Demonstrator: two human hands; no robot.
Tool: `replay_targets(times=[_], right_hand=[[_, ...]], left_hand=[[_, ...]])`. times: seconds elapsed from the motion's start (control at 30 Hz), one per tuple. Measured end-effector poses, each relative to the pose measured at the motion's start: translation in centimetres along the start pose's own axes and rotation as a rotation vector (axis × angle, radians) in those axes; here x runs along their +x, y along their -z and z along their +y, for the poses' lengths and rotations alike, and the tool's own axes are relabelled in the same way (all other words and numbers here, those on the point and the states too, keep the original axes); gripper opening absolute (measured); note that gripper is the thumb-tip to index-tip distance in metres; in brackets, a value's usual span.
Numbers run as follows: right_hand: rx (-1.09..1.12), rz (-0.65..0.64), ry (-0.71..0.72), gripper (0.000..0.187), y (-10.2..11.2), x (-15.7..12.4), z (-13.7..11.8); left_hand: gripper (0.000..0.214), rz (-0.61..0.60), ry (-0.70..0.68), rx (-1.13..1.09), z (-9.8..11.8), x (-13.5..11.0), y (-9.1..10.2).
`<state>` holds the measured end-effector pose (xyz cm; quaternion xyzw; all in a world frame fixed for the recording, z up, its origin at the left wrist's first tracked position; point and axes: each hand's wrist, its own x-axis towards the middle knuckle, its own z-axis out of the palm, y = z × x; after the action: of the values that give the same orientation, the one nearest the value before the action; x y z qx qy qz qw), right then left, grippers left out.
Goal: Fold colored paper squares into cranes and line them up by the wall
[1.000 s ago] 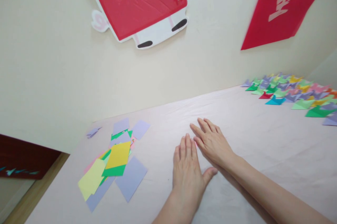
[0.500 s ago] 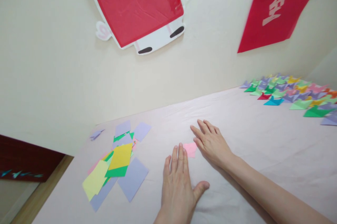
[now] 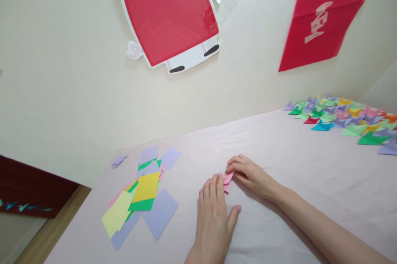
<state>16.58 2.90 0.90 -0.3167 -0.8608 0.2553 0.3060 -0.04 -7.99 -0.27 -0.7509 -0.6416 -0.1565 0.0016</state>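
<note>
- Pink paper [image 3: 228, 183] lies on the table [image 3: 266, 235], one o'clock of the left hand [image 3: 214, 214] and nine o'clock of the right hand [image 3: 254, 178]; overlapping layers show, so it looks partly folded.
- Left fingers are straight and close together, thumb spread wide, tips at the paper's edge, gripping nothing.
- Right fingers are bent over the paper's upper edge; whether they pinch it, I cannot tell.
- Done, apparently: rows of folded shapes [image 3: 343, 121], well apart at two o'clock from the paper.
- Left, judging by their flatness: overlapping loose sheets [image 3: 145, 189] at nine o'clock.
</note>
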Motion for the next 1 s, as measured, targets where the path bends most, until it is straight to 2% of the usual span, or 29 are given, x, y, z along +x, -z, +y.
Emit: replay_targets(times=[0.2, 0.27, 0.4, 0.5, 0.57, 0.67, 0.73, 0.83, 1.0], right_hand=[[0.388, -0.012, -0.183, 0.017, 0.5, 0.2, -0.6], [0.436, 0.005, -0.25, 0.016, 0.4, 0.2, -0.8], [0.152, -0.007, -0.227, 0.014, -0.3, 0.5, -0.9], [-0.027, -0.021, -0.144, 0.014, -0.8, 0.8, -0.8], [-0.047, 0.014, -0.093, 0.016, -0.7, 0.9, -0.8], [0.019, 0.018, -0.089, 0.02, 0.0, 0.6, -1.2], [0.079, -0.068, -0.115, 0.019, 0.6, 0.0, -1.8], [0.094, -0.212, -0.08, 0.015, 1.1, -0.9, -2.6], [-0.001, -0.254, 0.019, 0.011, 0.3, -1.4, -2.6]], left_hand=[[0.044, 0.009, 0.099, -0.242, 0.5, 2.1, 1.5], [0.039, 0.027, 0.104, -0.259, 0.7, 2.4, 1.7], [0.037, 0.077, 0.026, -0.248, 0.5, 2.7, 1.9], [0.036, 0.004, -0.087, -0.366, -0.4, 3.0, 2.0], [0.037, -0.077, -0.163, -0.437, -1.1, 3.2, 2.0], [0.043, -0.146, -0.198, -0.474, -1.7, 3.1, 1.8], [0.047, -0.184, -0.188, -0.488, -1.8, 2.9, 1.9], [0.049, -0.246, -0.168, -0.508, -1.8, 2.7, 2.3], [0.04, -0.309, -0.166, -0.475, -1.8, 2.8, 2.9]])
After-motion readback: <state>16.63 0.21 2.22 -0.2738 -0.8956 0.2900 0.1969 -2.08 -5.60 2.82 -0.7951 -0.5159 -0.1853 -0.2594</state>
